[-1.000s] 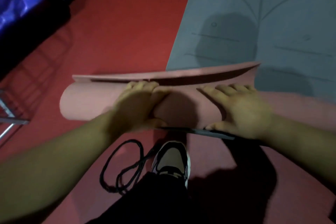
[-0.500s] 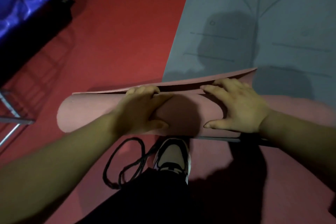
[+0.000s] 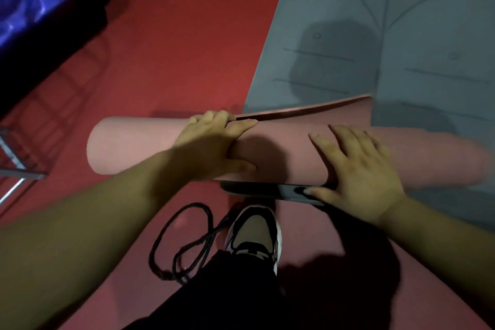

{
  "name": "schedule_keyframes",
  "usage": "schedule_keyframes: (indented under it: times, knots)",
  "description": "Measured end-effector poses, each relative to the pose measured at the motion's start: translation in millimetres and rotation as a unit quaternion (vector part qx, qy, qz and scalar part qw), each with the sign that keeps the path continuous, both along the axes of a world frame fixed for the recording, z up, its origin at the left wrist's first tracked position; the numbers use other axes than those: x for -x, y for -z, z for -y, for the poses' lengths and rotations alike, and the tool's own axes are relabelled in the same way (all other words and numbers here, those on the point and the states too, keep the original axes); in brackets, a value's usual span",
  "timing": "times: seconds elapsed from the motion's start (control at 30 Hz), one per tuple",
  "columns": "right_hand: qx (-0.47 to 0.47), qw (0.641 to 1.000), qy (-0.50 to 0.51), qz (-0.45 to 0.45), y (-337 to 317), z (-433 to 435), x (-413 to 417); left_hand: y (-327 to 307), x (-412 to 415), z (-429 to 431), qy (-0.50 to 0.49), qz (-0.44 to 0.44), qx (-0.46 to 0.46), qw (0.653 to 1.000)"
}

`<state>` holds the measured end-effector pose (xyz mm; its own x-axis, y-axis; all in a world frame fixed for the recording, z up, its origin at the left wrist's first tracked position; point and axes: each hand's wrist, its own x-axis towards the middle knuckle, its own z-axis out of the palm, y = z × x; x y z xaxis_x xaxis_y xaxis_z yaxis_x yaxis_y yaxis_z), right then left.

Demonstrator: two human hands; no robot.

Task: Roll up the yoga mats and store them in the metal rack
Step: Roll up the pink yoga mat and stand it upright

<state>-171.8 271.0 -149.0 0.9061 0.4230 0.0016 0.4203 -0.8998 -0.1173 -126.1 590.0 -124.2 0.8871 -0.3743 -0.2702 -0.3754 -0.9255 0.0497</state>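
Note:
A pink yoga mat (image 3: 134, 147) lies rolled up across the red floor in front of me, its last loose flap (image 3: 321, 108) still lifted at the far right. My left hand (image 3: 211, 142) grips the middle of the roll, fingers curled over the flap's edge and thumb on the near side. My right hand (image 3: 356, 169) presses flat on the roll's top with fingers spread and straight. A grey yoga mat (image 3: 401, 35) lies unrolled at the upper right, and the pink roll's right end rests on it. Part of the metal rack (image 3: 16, 166) shows at the left edge.
A dark strap (image 3: 267, 191) lies under the roll's near side. A black cord (image 3: 182, 244) is looped on the floor beside my shoe (image 3: 254, 230). A shiny blue-covered block (image 3: 32, 0) fills the upper left corner.
The roll has turned forward and the loose flap has closed down on the left. My right hand has slid back toward the roll's near side.

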Motion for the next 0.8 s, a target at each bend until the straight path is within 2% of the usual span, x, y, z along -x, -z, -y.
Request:
schedule_keyframes:
  times: [0.1, 0.17, 0.23, 0.33, 0.5, 0.63, 0.73, 0.8]
  knots:
    - [0.020, 0.999, 0.024, -0.030, -9.8, -4.1, -22.4, 1.7, -4.6, 0.8, 0.006, 0.029, 0.010, 1.000]
    - [0.038, 0.997, 0.017, -0.060, -14.4, -3.5, -37.5, 8.9, 8.9, 6.0, -0.003, 0.086, 0.033, 0.996]
    - [0.052, 0.996, 0.010, -0.075, -15.6, -2.0, -46.2, 17.6, 26.6, 14.0, -0.018, 0.117, 0.012, 0.993]
    - [0.062, 0.996, -0.003, -0.057, -14.0, -2.0, -43.6, 21.5, 33.7, 19.7, -0.038, 0.081, -0.037, 0.995]
    - [0.099, 0.994, -0.043, -0.014, -7.1, -0.8, -45.7, 12.3, 4.2, 15.4, -0.040, 0.042, -0.040, 0.998]
    - [0.122, 0.987, -0.054, -0.092, -25.0, -4.8, -71.0, 3.0, -18.8, 14.5, -0.043, 0.004, -0.010, 0.999]
    - [0.091, 0.982, -0.059, -0.153, -41.2, -7.9, -72.6, -9.0, -25.2, 9.3, -0.005, -0.032, -0.017, 0.999]
    - [0.066, 0.968, -0.074, -0.231, -49.4, -6.3, -58.2, -14.8, -13.1, 4.2, 0.015, -0.076, -0.006, 0.997]
